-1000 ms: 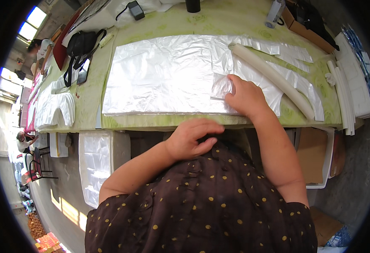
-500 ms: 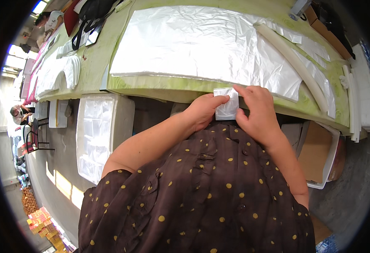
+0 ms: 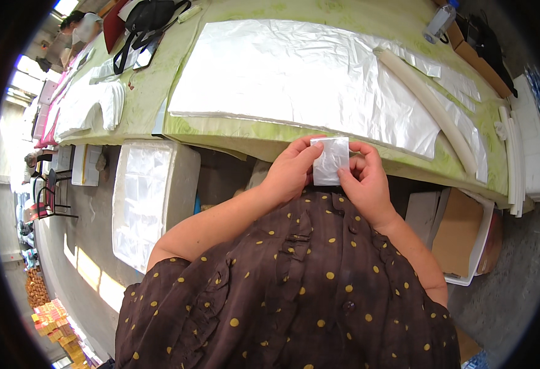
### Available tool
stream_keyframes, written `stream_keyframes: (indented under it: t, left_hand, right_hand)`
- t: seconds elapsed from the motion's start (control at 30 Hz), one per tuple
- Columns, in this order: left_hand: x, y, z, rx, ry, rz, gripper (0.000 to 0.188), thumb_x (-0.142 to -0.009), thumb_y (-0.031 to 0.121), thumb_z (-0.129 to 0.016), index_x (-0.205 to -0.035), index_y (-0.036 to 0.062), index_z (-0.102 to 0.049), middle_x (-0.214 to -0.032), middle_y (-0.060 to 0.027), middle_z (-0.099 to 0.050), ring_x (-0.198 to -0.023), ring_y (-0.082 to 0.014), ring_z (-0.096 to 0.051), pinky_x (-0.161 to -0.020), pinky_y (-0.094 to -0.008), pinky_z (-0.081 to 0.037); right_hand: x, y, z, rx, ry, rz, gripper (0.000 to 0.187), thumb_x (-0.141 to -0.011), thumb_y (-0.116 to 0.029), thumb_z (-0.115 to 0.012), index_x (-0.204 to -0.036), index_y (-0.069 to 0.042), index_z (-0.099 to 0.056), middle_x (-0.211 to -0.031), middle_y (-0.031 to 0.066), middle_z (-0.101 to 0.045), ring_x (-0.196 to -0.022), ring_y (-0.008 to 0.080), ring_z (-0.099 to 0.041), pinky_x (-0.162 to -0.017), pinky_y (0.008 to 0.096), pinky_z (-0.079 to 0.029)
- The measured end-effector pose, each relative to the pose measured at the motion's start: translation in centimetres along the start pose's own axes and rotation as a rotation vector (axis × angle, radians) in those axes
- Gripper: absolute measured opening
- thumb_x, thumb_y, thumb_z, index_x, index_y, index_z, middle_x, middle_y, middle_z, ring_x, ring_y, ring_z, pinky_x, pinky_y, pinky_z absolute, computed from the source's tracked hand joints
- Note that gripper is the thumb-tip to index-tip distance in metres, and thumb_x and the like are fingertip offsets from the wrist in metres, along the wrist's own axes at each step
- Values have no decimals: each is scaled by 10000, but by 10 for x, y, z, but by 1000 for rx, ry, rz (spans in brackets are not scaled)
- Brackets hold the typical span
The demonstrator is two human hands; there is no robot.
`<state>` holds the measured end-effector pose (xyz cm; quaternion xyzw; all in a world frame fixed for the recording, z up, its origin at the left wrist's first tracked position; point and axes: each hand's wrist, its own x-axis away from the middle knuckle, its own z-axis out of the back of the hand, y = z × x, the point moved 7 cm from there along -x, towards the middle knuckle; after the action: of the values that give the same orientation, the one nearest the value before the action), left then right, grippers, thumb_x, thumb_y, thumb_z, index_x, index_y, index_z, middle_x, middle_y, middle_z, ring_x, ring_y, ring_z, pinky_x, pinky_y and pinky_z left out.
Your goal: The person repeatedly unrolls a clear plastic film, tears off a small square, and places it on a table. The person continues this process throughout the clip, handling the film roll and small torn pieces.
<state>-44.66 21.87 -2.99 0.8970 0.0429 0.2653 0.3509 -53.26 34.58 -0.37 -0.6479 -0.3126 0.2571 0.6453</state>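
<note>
Between my two hands is a small folded packet of thin, shiny white plastic film (image 3: 329, 163), held just off the table's near edge and in front of my body. My left hand (image 3: 293, 167) pinches its left side, thumb on the face towards me. On the other side my right hand (image 3: 366, 179) grips the lower right edge between thumb and curled fingers. Just beyond, a broad stack of flat white plastic sheets (image 3: 276, 74) lies on the table with its front edge near my hands. A long pale tube (image 3: 427, 104) rests across the right end of the stack.
A green patterned cloth covers the table (image 3: 221, 133). A white box holding folded plastic packets (image 3: 139, 203) stands at lower left. Cardboard sits in a white bin (image 3: 460, 237) under the table's right. Farther off are a black bag (image 3: 149, 23), a bottle (image 3: 440, 23) and a person (image 3: 85, 27).
My right hand has shifted from the packet's upper right corner down to its lower right edge, its fingers curling in. The left hand still holds the packet. The whole view has shifted slightly.
</note>
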Motion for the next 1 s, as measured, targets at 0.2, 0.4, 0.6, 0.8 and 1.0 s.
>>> stream_keyframes:
  t: [0.2, 0.4, 0.6, 0.8, 1.0]
  left_hand:
    - [10, 5, 1, -10, -58, -345, 338, -966, -7, -638, -1284, 76, -558, -1348, -100, -562, -1167, -163, -585, -934, -307, -538]
    - [7, -5, 3, -230, -15, -185, 252, -972, 18, -662, -1223, 7, -659, -1105, -36, -691, -993, -94, -630, -890, -250, -519]
    - [13, 7, 2, -318, -3, -296, 307, -978, 7, -649, -1285, -10, -649, -1163, -49, -694, -1027, -97, -625, -922, -255, -515]
    - [13, 14, 4, -428, -24, -332, 308, -978, -6, -648, -1286, 7, -656, -1135, -22, -682, -1016, -71, -601, -903, -233, -498]
    - [12, 19, 0, -460, -44, -299, 341, -981, 3, -643, -1322, 15, -639, -1157, -22, -678, -1029, -75, -599, -918, -243, -496]
  right_hand:
    - [6, 8, 7, -51, 63, 38, 495, -942, 44, -616, -1382, -23, -400, -903, 38, -643, -787, 70, -581, -712, 225, -477]
    - [14, 3, 10, 58, 28, 119, 572, -932, 42, -626, -1433, -30, -359, -946, 51, -654, -812, 72, -592, -720, 228, -477]
    - [2, -22, -2, 46, 5, 263, 570, -926, 32, -666, -1441, -45, -435, -1194, 69, -606, -953, 100, -614, -821, 248, -518]
    - [-11, -24, 5, 29, 95, 191, 211, -960, 24, -640, -1165, -25, -624, -965, -18, -618, -833, 32, -553, -732, 203, -466]
    - [-17, -27, 11, -43, 175, 147, 143, -969, 16, -632, -1106, -19, -623, -919, -30, -606, -792, 31, -537, -716, 203, -462]
